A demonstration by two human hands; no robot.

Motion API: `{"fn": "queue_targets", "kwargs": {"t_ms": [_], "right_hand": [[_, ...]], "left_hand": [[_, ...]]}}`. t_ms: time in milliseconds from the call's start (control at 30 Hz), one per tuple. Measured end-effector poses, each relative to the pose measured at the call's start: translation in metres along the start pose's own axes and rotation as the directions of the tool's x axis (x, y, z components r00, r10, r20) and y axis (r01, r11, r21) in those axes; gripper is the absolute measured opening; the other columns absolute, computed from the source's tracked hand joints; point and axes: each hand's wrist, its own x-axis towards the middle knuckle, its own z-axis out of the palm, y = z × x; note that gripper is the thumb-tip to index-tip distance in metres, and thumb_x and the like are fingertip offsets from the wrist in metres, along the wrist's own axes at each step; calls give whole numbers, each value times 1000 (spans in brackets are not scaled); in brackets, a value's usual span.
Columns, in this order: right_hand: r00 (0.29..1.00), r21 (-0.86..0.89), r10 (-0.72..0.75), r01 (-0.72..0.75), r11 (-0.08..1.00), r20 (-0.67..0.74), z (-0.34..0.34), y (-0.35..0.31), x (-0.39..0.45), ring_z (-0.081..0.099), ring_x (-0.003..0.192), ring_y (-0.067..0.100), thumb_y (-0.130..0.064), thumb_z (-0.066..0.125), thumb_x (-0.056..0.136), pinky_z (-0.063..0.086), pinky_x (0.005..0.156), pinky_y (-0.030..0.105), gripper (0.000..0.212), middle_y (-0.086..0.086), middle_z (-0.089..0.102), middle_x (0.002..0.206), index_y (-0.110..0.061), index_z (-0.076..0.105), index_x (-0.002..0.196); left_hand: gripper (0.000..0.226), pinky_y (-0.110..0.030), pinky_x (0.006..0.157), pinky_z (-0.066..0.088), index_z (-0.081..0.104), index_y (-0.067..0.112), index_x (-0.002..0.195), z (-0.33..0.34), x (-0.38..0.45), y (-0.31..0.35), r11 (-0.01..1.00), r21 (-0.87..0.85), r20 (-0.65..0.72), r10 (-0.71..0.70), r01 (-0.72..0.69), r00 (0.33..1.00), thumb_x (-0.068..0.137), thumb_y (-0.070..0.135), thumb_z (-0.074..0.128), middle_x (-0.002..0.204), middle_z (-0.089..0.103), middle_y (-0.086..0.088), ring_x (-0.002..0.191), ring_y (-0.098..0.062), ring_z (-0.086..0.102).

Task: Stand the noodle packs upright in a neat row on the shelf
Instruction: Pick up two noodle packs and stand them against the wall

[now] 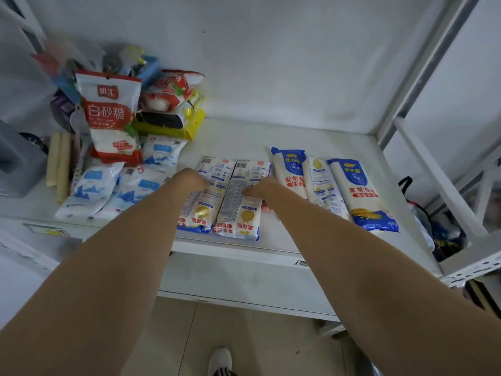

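Several long white-and-blue noodle packs lie flat on the white shelf (271, 137). Two of them, back side up, lie side by side in the middle: the left pack (202, 210) and the right pack (238, 210). Three more lie to the right: one (288, 172), one (324, 185) and the outermost (362, 194). My left hand (193, 180) rests knuckles-up on the left middle pack, fingers curled under. My right hand (264, 189) presses on the right middle pack, its fingers partly hidden. Whether either hand grips a pack is unclear.
A red-and-white sugar bag (111, 115) stands at the back left before a pile of packets (173, 104). White-and-blue bags (89, 191) lie at the front left beside pale sticks (58, 166). A grey box (16, 164) sits far left. The frame post (423, 66) bounds the right.
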Motion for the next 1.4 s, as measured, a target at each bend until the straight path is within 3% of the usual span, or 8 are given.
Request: {"fn": "queue_targets", "kwargs": {"t_ms": [100, 233, 333, 433, 667, 833, 1200, 1400], "right_hand": [[997, 65, 57, -60, 996, 57, -6, -4, -1, 67, 74, 21, -23, 74, 83, 48, 50, 29, 49, 12, 69, 119, -8, 52, 125], [991, 98, 96, -105, 990, 93, -8, -8, 1, 58, 60, 17, -18, 71, 86, 42, 39, 22, 33, 9, 67, 91, -13, 49, 110], [986, 91, 113, -124, 988, 120, -8, -15, -1, 69, 84, 22, -17, 72, 86, 57, 68, 32, 39, 11, 69, 108, -11, 50, 117], [985, 149, 119, -138, 979, 128, -4, -23, 5, 68, 108, 32, -12, 72, 85, 55, 95, 45, 50, 17, 67, 122, -6, 47, 128], [998, 225, 67, -67, 972, 4, 2, -35, 27, 69, 102, 36, -15, 76, 80, 56, 90, 50, 51, 19, 67, 117, -4, 49, 123], [994, 410, -39, 77, 909, -101, -8, -36, 55, 71, 92, 32, -13, 79, 78, 58, 84, 46, 39, 14, 71, 107, -3, 61, 111], [902, 523, -251, 411, 746, -351, -34, -83, 127, 69, 94, 31, -15, 75, 81, 57, 81, 43, 39, 12, 70, 108, -8, 59, 115], [823, 509, -397, 564, 650, -406, -47, -109, 165, 69, 100, 31, -18, 72, 84, 56, 89, 49, 32, 10, 70, 111, -12, 59, 113]], "left_hand": [[65, -42, 101, 49, 49, 0, 133, -12, 1, -5, 993, -55, 156, -93, 103, 983, 87, 44, 62, 130, 60, -23, 118, -35, 61], [51, -47, 104, 47, 55, 0, 119, -18, 10, -13, 936, -287, 330, -102, 202, 938, 79, 25, 76, 124, 65, -18, 116, -33, 63], [32, -48, 105, 46, 59, 3, 101, -19, 13, -18, 907, -364, 391, -57, 211, 919, 77, 15, 78, 123, 66, -16, 117, -31, 63], [48, -48, 102, 48, 56, 3, 123, -19, 10, -17, 887, -420, 408, -3, 191, 913, 79, 10, 75, 126, 65, -18, 117, -32, 63], [46, -46, 92, 52, 56, 2, 117, -23, 19, -4, 822, -566, 300, 134, 63, 944, 76, 6, 77, 116, 67, -17, 111, -35, 66], [86, -54, 100, 47, 50, 7, 132, -20, 66, 4, 722, -690, 138, 197, -49, 971, 57, 22, 90, 134, 60, -13, 121, -36, 58], [41, -32, 78, 46, 62, 0, 121, -40, 113, 59, 496, -816, -196, 242, -295, 950, 82, 10, 73, 112, 66, -9, 91, -24, 61], [43, -54, 92, 53, 62, 9, 124, -53, 159, 71, 344, -874, -234, 321, -343, 918, 81, 9, 72, 117, 71, -12, 102, -35, 69]]}}
